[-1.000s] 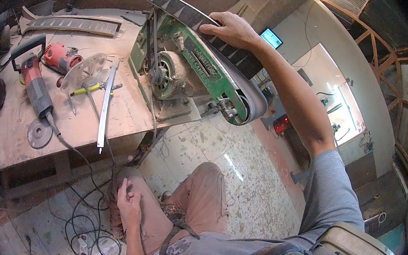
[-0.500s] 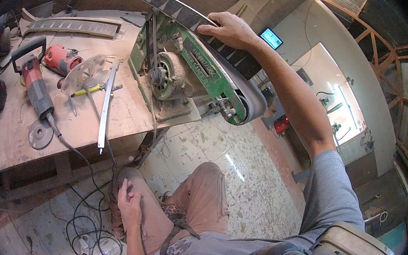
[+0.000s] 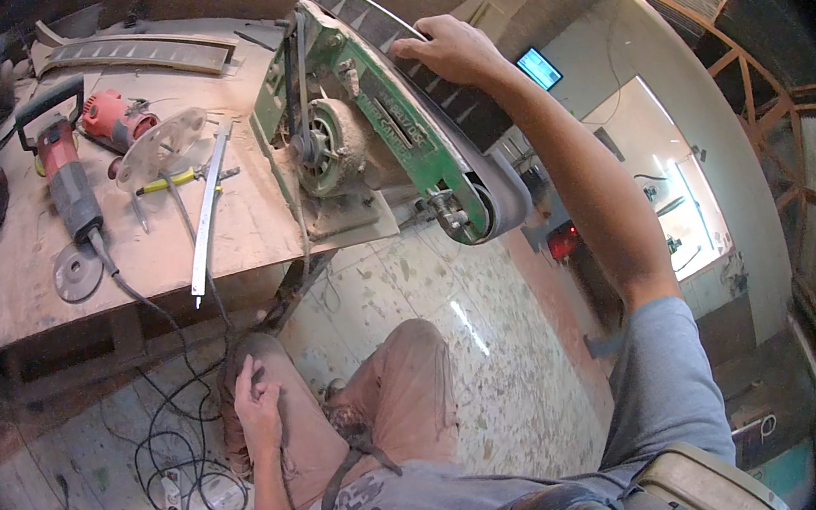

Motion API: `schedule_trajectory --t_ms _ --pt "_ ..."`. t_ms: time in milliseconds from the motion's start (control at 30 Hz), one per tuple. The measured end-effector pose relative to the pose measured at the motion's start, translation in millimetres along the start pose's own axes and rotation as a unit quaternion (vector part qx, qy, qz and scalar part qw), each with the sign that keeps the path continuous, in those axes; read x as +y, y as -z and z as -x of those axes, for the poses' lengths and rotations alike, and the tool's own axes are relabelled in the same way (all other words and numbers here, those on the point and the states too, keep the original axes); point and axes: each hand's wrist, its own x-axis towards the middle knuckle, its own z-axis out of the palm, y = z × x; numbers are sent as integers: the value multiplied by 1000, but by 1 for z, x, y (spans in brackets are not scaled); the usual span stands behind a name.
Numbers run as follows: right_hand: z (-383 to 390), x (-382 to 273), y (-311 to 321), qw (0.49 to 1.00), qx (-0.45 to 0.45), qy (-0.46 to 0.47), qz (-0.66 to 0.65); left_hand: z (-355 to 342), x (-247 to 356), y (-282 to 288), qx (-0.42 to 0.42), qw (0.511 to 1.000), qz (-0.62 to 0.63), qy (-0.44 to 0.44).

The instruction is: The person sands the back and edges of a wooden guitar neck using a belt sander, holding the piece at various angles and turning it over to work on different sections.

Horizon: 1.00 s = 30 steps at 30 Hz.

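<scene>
My right hand (image 3: 450,52), arm stretched forward, is closed on the edge of a long dark strip with pale triangular marks (image 3: 356,17). The strip runs along the far side of a green belt sander (image 3: 390,116); I cannot tell whether it touches the grey belt (image 3: 509,191). Part of the strip is hidden behind my fingers and forearm. Down on my left thigh rests my left hand (image 3: 260,405), empty, its fingers loosely bent and apart.
On the bench (image 3: 21,299) lie a red-and-grey power tool (image 3: 68,183), a red router (image 3: 116,117) with a clear round base, a metal ruler (image 3: 210,217), yellow-handled pliers (image 3: 163,182) and a curved frame (image 3: 138,52). Cables (image 3: 187,482) coil on the floor by a power strip (image 3: 171,499).
The strip has shifted right and away from the sander's upper end, so more of the green frame shows. My right hand still grips it. My left hand stays on my thigh.
</scene>
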Motion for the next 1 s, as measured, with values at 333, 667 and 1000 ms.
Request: schedule_trajectory --t_ms 333,667,1000 --pt "-18 15 -14 985 -50 -141 80 -3 -7 2 8 998 60 4" --pt "-30 16 -14 974 -86 -188 90 -1 -1 7 7 996 86 11" --pt "-34 40 -26 976 -71 -177 106 -1 -5 6 21 996 84 -10"
